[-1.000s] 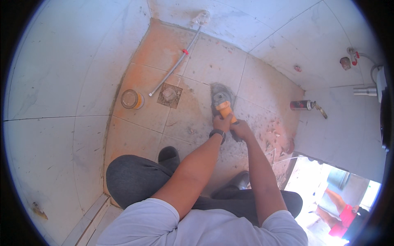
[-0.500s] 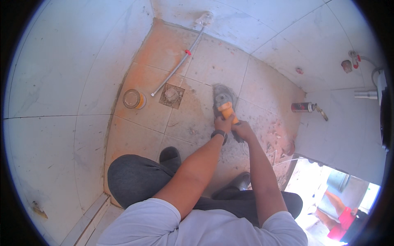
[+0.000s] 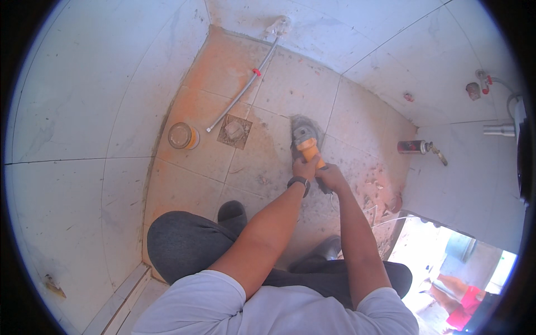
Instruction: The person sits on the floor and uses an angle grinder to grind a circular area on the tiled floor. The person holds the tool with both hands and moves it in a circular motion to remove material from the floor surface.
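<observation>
A yellow and grey angle grinder is held in both my hands, its head down at a dark, dusty hole in the tiled floor. My left hand wraps round the front of the yellow body, with a dark watch on that wrist. Behind it, my right hand grips the dark rear end. Dust blurs the grinder's head, and its disc cannot be made out. A white cord runs over the floor near my right forearm.
Left of the grinder is a square floor recess with a grey hose beside it. A round tin stands near the left wall. Rubble and a gas canister lie to the right. Another person's legs show beyond the doorway.
The grinder and both hands keep nearly the same place. Dust around the grinder's head looks slightly thinner. Beyond the doorway, the other person's legs have shifted a little.
</observation>
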A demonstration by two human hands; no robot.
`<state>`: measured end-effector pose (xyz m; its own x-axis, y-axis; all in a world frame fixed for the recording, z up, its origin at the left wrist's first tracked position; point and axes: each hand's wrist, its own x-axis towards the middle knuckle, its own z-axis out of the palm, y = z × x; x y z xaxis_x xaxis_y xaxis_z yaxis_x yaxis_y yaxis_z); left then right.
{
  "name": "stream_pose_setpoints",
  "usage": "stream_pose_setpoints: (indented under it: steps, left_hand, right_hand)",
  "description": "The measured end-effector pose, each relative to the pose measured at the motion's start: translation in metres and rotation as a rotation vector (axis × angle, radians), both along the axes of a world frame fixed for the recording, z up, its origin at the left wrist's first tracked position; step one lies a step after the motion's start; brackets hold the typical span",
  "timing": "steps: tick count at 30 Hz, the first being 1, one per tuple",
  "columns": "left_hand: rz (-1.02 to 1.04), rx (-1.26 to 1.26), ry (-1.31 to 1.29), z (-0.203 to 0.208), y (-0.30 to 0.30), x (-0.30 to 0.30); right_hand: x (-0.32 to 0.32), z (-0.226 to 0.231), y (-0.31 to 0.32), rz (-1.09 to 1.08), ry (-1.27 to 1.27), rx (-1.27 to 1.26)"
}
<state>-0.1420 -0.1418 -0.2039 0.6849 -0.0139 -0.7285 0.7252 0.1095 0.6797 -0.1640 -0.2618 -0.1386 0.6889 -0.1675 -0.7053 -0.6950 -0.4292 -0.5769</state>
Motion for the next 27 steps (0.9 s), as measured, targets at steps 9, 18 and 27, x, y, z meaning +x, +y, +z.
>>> stream_pose_setpoints:
  steps: [9,18,27]
  left_hand:
    - [0.073,0.014,-0.038,0.001,0.000,-0.002]
    - [0.043,0.043,-0.018,-0.016,-0.005,0.000]
    - [0.026,0.016,-0.013,-0.004,0.002,-0.002]
  right_hand:
    - [-0.002,-0.011,0.000,0.034,-0.069,-0.029]
    - [0.000,-0.010,0.001,0.003,-0.061,-0.022]
    - [-0.001,-0.010,0.003,0.044,-0.079,-0.050]
